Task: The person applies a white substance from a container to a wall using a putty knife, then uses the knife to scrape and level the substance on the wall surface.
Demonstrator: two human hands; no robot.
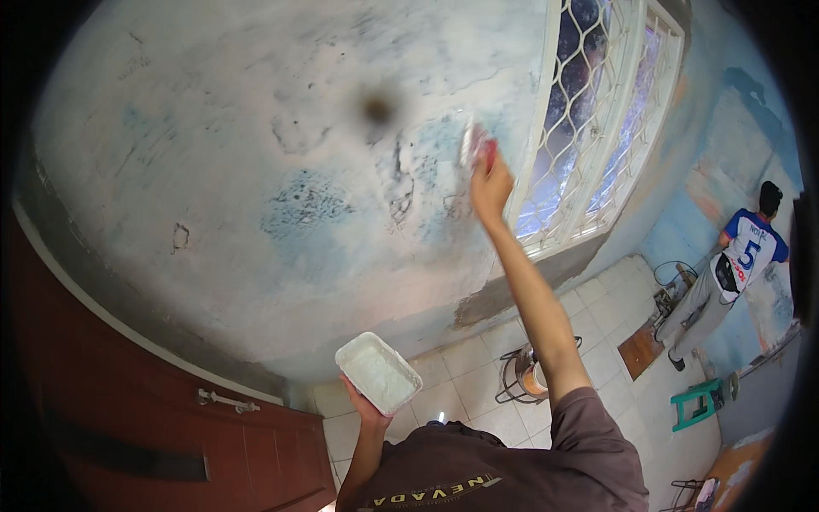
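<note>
My left hand holds a white rectangular tray at waist height, fingers and palm against its underside. Inside the tray lies a pale, smooth paste. With the arm stretched up, my right hand grips a putty knife by its red handle. Its pale blade is smeared by motion and lies at the wall, just left of the window. Around it the wall is patchy white with blue stains, dark cracks and rough spots.
A white window with a wavy grille is at right. A red-brown door stands lower left. On the tiled floor are a metal stand with a bucket and a green stool. Another person faces the far right wall.
</note>
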